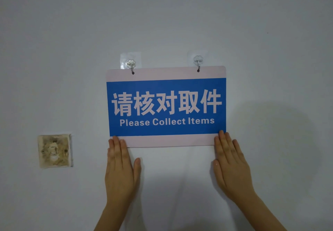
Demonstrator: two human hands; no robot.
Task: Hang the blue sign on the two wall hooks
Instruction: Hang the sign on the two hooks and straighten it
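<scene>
The blue sign, with white borders and the words "Please Collect Items", hangs flat against the wall. Its two top holes sit on the left hook and the right hook, both clear adhesive hooks with metal prongs. My left hand lies flat on the wall with its fingertips over the sign's lower left corner. My right hand lies flat with its fingertips on the lower right corner. Neither hand grips anything; the fingers are straight and close together.
A dirty, damaged square wall box is set into the white wall at the lower left of the sign. A soft shadow falls on the wall to the right.
</scene>
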